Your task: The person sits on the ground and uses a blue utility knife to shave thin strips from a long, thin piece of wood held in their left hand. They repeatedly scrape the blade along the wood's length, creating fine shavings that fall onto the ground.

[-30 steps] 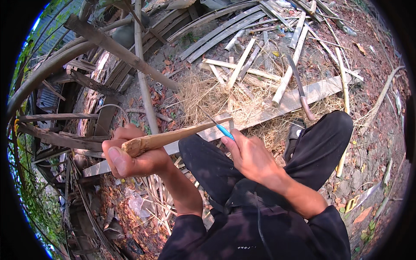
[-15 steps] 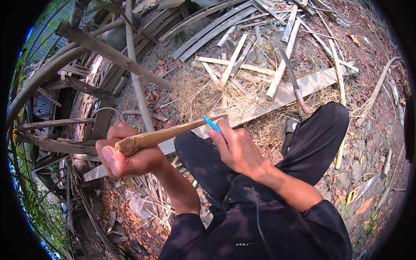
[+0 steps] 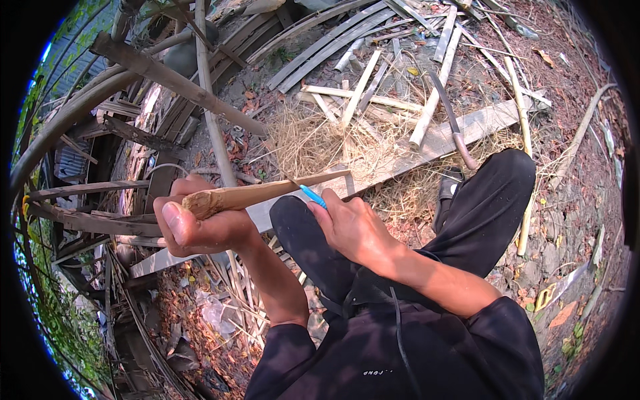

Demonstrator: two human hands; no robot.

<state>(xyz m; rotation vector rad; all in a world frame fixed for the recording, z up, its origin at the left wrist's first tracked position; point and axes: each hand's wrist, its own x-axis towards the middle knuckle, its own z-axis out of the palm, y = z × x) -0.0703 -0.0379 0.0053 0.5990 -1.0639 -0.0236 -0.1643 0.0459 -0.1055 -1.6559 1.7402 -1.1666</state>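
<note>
Gripping the thick, rough end of a tapered piece of wood [image 3: 267,192], the left hand [image 3: 207,227] sits at about 9 o'clock from the middle of the view; its fingers are closed round the butt, a hold that seems to steady the piece at its broadest part and leave the slim length free; the tip points roughly toward 3 o'clock; the right hand [image 3: 363,233], near 4 o'clock, is closed on a blue-handled knife [image 3: 312,195], thumb close along the handle, probably for fine control; the thin dark blade shows only in part beside the wood, so I cannot tell whether they touch.

Below, a long grey plank [image 3: 490,125] runs from 8 to 2 o'clock; straw-like litter [image 3: 300,143] lies toward 11 o'clock, pale wooden strips [image 3: 365,89] between 12 and 1; a long curved blade with a brown handle [image 3: 463,152] rests near 2 o'clock, its handle end toward the right knee [image 3: 500,183], perhaps left there for easy reach; a yellow-handled saw [image 3: 547,297] lies farther out at 4 o'clock.
</note>
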